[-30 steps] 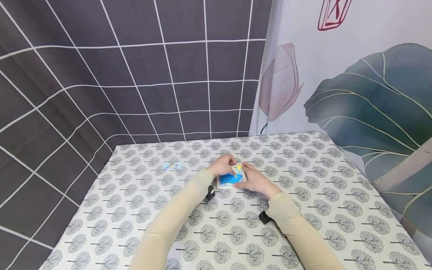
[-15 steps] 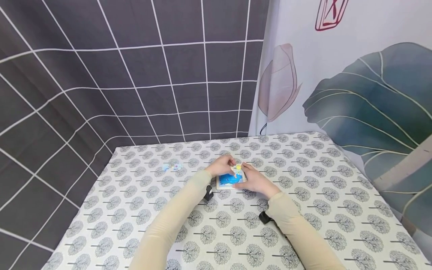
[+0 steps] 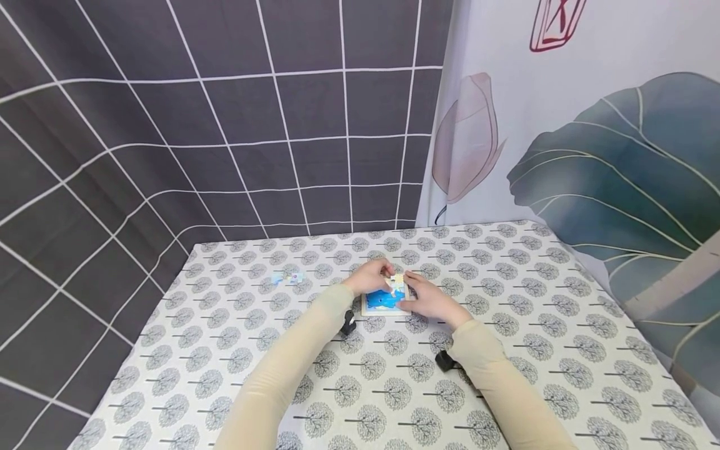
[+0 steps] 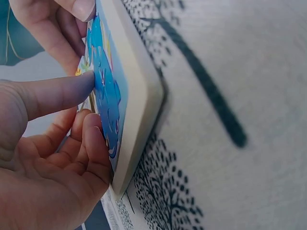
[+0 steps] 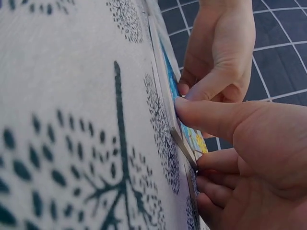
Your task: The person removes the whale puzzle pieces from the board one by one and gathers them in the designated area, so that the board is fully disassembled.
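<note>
A small jigsaw puzzle in a pale wooden frame (image 3: 371, 312), with a blue whale picture (image 4: 108, 91), lies flat on the table. Over its upper left reaches my left hand (image 3: 367, 277); thumb and curled fingers pinch what looks like a puzzle piece with yellow on it, mostly hidden. My right hand (image 3: 432, 301) grips the frame's right side, its thumb (image 5: 194, 111) on the picture and its fingertips at the edge. A yellow part of the picture (image 5: 200, 143) shows between the hands in the right wrist view.
To the left of the frame lie loose light-blue puzzle pieces (image 3: 294, 277). The table wears a cloth (image 3: 242, 319) printed with grey trees. Behind it hang a dark checked curtain (image 3: 309, 106) and a pale floral curtain (image 3: 478, 37).
My right thumb has shifted slightly right along the picture. The yellow sun at the upper right has turned pale, as if in glare. My left hand stays nearly still.
</note>
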Demonstrator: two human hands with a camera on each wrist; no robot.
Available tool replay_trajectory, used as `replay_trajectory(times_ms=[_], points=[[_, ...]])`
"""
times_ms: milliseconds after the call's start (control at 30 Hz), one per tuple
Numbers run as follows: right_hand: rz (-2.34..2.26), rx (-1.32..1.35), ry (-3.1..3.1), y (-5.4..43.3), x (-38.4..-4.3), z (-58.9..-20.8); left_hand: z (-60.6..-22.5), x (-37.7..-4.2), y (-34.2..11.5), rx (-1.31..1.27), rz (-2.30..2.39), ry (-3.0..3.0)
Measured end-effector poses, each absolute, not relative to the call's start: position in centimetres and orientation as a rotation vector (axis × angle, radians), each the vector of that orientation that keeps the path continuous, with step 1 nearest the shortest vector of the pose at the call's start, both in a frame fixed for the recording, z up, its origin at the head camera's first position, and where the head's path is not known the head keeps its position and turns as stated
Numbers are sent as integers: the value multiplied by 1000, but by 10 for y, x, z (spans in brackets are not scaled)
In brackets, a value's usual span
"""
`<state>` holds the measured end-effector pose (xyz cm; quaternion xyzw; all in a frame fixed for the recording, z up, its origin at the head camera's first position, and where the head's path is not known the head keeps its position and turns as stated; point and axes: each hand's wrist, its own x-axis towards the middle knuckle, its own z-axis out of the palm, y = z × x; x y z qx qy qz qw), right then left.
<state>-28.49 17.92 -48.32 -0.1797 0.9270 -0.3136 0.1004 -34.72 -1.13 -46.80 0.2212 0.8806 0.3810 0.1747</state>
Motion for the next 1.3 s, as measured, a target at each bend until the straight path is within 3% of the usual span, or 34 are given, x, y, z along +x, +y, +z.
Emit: replay_trajectory(times_ms=[1300], points=[[-928, -502, 2732, 179, -285, -482, -476, -345, -15, 775, 962, 2579]])
